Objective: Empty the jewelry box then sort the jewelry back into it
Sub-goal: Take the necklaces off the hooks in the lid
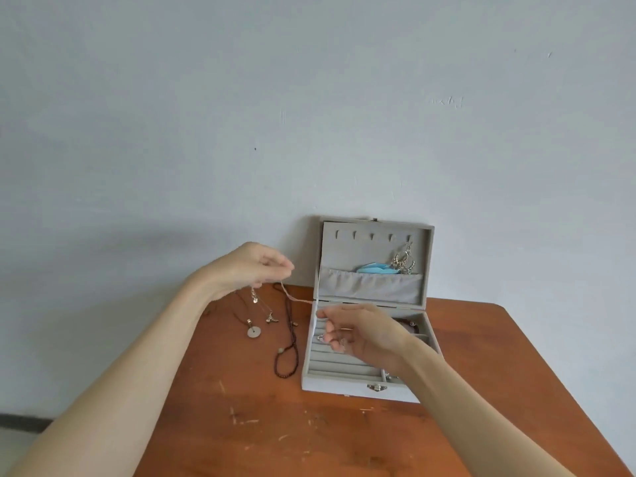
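— What's in front of you?

— A pale wall (309, 98) fills most of my view, and below it a scuffed brown wooden table (241, 425) pushed against it. On the table stands my grey jewelry box (344, 390), long side running left to right, clasp toward me, lid (373, 263) standing upright against the wall. Blue feather earrings (373, 269) and silver earrings (403, 261) sit in the lid's pocket.

— And your hands?

— My left hand (247, 266) is raised left of the box, fingers pinching one end of a thin pink cord (292, 297). My right hand (358, 333) hovers over the box's ring rows, pinching the other end. The cord stretches between them, slanting down from upper left to lower right, across the box's left edge.

— Anything out of the box?

— Left of it lie a dark beaded necklace (287, 352), lengthwise away from me, a necklace with a round pale disc (254, 332), and a small charm pendant (271, 318).
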A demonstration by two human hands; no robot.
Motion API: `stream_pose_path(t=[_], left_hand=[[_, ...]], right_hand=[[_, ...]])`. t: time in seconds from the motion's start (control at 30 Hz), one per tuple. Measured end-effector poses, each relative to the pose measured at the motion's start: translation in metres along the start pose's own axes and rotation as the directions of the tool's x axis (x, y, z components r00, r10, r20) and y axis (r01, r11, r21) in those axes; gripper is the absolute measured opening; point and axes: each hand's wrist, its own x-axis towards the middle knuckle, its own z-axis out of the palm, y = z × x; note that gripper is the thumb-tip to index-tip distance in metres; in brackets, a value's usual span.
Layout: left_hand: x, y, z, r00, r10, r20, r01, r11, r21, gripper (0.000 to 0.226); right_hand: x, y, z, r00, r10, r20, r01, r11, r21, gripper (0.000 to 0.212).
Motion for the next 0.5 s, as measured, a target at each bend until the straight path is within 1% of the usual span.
stream_pose_path(t=[0.03, 0.1, 0.23, 0.3, 0.4, 0.5], left_hand=[[-0.006, -0.008, -0.007, 0.997, -0.05, 0.059, 0.044, 0.993, 0.105, 0.015], [-0.014, -0.022, -0.021, 0.986, -0.138, 0.099, 0.111, 0.964, 0.24, 0.013], [-0.019, -0.046, -0.044, 0.97, -0.238, 0.052, 0.21, 0.925, 0.317, 0.008], [-0.017, -0.059, -0.05, 0.966, -0.258, -0.021, 0.249, 0.904, 0.349, 0.013], [-0.006, -0.087, -0.054, 0.949, -0.262, -0.177, 0.308, 0.896, 0.321, 0.02], [0.005, -0.116, -0.052, 0.932, -0.269, -0.244, 0.336, 0.894, 0.296, 0.02]], right_hand=[[0.0, 0.005, 0.006, 1.0, 0.029, -0.002, -0.029, 1.0, -0.002, 0.01], [0.003, 0.013, 0.017, 0.998, 0.069, -0.01, -0.069, 0.997, 0.026, 0.009], [0.014, 0.023, 0.04, 0.993, 0.116, -0.003, -0.114, 0.982, 0.149, 0.011], [0.02, 0.03, 0.053, 0.991, 0.135, 0.003, -0.134, 0.979, 0.155, 0.014], [0.03, 0.043, 0.072, 0.988, 0.156, -0.001, -0.154, 0.979, 0.134, 0.017], [0.045, 0.057, 0.089, 0.983, 0.182, -0.024, -0.176, 0.973, 0.147, 0.016]])
